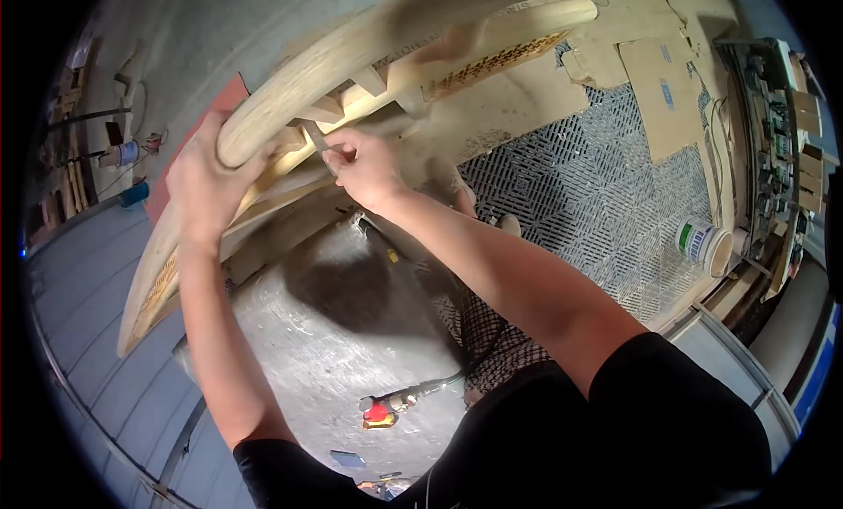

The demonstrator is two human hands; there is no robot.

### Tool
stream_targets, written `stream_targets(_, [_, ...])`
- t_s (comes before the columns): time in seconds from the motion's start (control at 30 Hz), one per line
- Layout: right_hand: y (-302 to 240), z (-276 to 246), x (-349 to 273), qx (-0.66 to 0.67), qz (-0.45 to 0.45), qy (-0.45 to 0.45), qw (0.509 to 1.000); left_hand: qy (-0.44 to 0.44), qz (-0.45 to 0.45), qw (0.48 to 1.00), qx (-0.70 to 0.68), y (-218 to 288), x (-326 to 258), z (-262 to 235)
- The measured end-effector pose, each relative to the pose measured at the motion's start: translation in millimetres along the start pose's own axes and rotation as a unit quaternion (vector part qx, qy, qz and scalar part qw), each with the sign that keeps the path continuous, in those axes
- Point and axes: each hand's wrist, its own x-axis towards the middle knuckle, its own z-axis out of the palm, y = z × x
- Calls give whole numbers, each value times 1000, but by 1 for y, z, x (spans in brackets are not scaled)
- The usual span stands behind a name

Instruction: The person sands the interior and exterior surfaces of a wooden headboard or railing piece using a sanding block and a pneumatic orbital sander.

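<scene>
A long, pale curved wooden rail (307, 83) runs from the middle left to the top of the head view. Its rounded near end is in the grip of my left hand (206, 180), fingers curled round it. A second curved wooden beam (492, 39) lies behind and below, and short wooden blocks (370, 80) bridge the gap between the two. Beside these blocks, my right hand (362, 166) pinches a thin, flat greyish-brown strip (314, 137) between thumb and fingers. The strip's far end reaches in by the wood; whether it is sandpaper or a file cannot be made out.
Below my arms a grey sheet-covered surface (290, 360) carries a red-and-yellow tool (379, 412) with a hose and a small blue rectangular object (348, 459). A white bucket (702, 245) lies at the right, near patterned matting (571, 193), cardboard (663, 92) and a cluttered shelf (773, 149).
</scene>
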Motion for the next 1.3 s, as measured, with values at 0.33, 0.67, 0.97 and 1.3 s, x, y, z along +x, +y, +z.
stream_targets(0.33, [-10, 15, -6, -48, -8, 21, 999, -12, -89, 992, 85, -83, -43, -7])
stream_targets(0.67, [-16, 13, 0, 7, 22, -5, 1000, 2, -90, 990, 113, -87, -42, -4])
stream_targets(0.97, [-46, 6, 0, 125, 161, -53, 977, -1, -102, 987, 120, -89, -44, -2])
stream_targets(1.3, [-32, 6, -1, -72, 9, -2, 997, 6, -96, 988, 120, -82, -39, -4])
